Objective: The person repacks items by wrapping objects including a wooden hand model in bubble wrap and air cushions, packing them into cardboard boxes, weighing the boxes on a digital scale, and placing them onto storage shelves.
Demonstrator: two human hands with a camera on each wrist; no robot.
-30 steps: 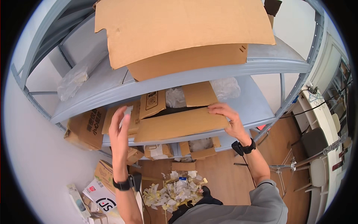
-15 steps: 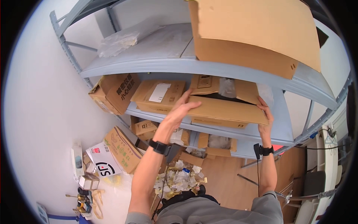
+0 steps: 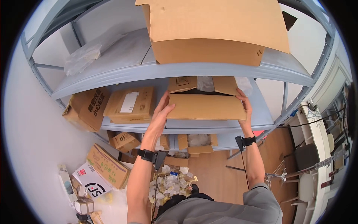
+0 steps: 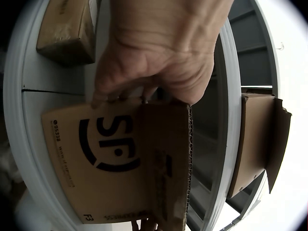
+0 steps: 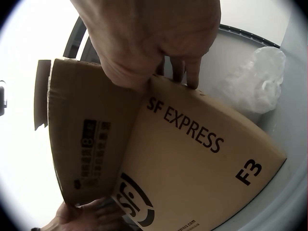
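Observation:
An open cardboard box [image 3: 206,107] with SF EXPRESS printing sits on the middle shelf [image 3: 182,125], its front flap folded outward. Clear plastic wrap [image 3: 205,83] shows between its rear flaps. My left hand [image 3: 159,115] grips the box's left side, thumb lying by the flap's edge. On the opposite side my right hand [image 3: 245,109] holds the box, fingers at the rear corner. In the right wrist view, its fingertips [image 5: 192,77] bend over the edge of the printed cardboard. The inside of the box is mostly hidden.
Left of it stand a taped carton [image 3: 145,101] with a white label and a tilted printed box [image 3: 87,108]. A large box [image 3: 209,52] overhangs from the upper shelf [image 3: 123,52]. Smaller boxes fill the lower shelf; paper scraps [image 3: 173,183] cover the floor below.
My left hand has come from beside the box onto its left side. The right hand has shifted down along the right side. The head view swung left, then partly back.

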